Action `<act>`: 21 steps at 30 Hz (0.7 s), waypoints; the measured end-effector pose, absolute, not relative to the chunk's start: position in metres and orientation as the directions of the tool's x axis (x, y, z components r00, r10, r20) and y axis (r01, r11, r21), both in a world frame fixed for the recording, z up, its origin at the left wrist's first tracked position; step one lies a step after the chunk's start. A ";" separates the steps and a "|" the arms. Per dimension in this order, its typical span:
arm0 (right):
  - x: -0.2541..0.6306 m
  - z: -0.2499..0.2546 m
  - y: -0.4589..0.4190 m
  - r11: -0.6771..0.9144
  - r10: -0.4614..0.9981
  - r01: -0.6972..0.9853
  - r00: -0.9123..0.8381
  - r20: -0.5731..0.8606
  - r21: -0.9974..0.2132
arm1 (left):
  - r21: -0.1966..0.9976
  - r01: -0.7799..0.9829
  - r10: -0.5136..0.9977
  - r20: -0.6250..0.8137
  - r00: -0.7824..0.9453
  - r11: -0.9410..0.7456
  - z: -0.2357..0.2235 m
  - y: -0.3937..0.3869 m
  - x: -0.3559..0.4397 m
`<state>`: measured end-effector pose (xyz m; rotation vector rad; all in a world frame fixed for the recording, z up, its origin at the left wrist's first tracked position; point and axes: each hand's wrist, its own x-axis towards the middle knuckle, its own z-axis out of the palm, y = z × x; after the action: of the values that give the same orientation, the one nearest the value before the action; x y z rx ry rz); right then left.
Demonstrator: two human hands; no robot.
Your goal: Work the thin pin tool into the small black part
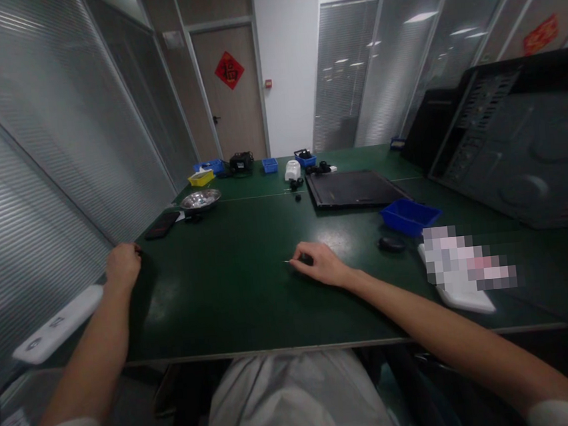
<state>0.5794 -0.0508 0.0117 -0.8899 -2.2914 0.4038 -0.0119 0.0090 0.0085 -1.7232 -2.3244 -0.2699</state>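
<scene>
My right hand (pixel 319 263) is over the middle of the green table (pixel 232 298), its thumb and fingers pinched together. A thin, light-coloured tip (pixel 287 261) sticks out to the left of those fingertips; the rest of it is hidden in the hand. At the table's left edge lies my left hand (pixel 123 265), fingers curled in. Something dark shows at its fingertips, too small to name. A white power strip (pixel 61 325) is beside my left forearm. Beyond the left hand lies a dark phone (pixel 162 225). To the right of my right hand is a black computer mouse (pixel 391 244).
A closed black laptop (pixel 356 188) and a blue tray (pixel 409 217) lie ahead on the right. A large computer case (pixel 533 142) stands at the far right, with a white pad (pixel 466 299) before it. A metal bowl (pixel 201 199) and small bins (pixel 270 165) stand farther back.
</scene>
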 end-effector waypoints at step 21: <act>0.579 0.015 -0.054 0.721 0.690 0.499 -0.582 0.431 -0.481 | 0.022 0.912 0.859 0.327 -0.394 0.410 0.013 0.005 0.010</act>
<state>0.5791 -0.0535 0.0147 -0.8980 -2.3166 0.4130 0.0100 0.0048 0.0132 -1.5489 -2.4035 -0.2875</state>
